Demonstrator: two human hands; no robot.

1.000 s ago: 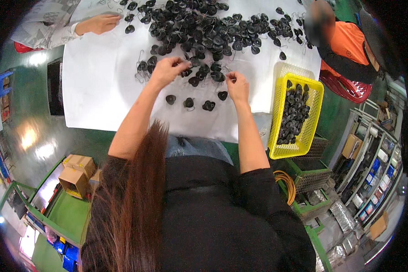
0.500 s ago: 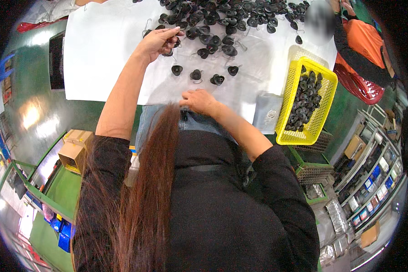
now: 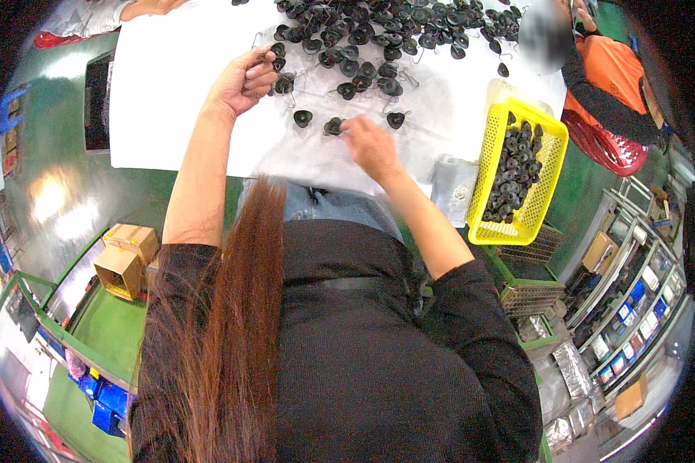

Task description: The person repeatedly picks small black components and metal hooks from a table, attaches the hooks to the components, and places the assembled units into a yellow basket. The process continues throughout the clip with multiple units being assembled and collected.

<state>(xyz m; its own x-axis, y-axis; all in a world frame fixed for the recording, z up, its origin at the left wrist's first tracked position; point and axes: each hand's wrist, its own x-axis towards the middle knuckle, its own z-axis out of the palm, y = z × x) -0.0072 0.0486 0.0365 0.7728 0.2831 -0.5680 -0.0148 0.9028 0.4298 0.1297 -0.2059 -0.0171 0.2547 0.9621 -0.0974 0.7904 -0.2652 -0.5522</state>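
My left hand (image 3: 245,82) is raised at the left edge of a pile of small black rounded pieces with thin wire hooks (image 3: 355,35). Its fingers are curled in a pinch; what they hold, if anything, is hidden. Two black pieces lie just right of its fingertips. Nearer to me, my right hand (image 3: 372,147) reaches over the white-covered table (image 3: 185,116), fingers drawn together at the right edge of one black piece (image 3: 333,126). Another black piece (image 3: 303,118) lies left of it, and a third (image 3: 395,119) sits beyond the right hand.
A yellow perforated basket (image 3: 552,166) with many black pieces stands at the table's right edge, beside a clear plastic bag (image 3: 452,189). Another person in orange and black (image 3: 611,69) is at the far right; a forearm (image 3: 150,8) shows at the far left. Cartons (image 3: 127,251) stand behind left.
My right hand has moved from the table's near edge forward and right, onto the front row of pieces, covering one. My left hand has shifted slightly left and nearer, uncovering pieces beside it.
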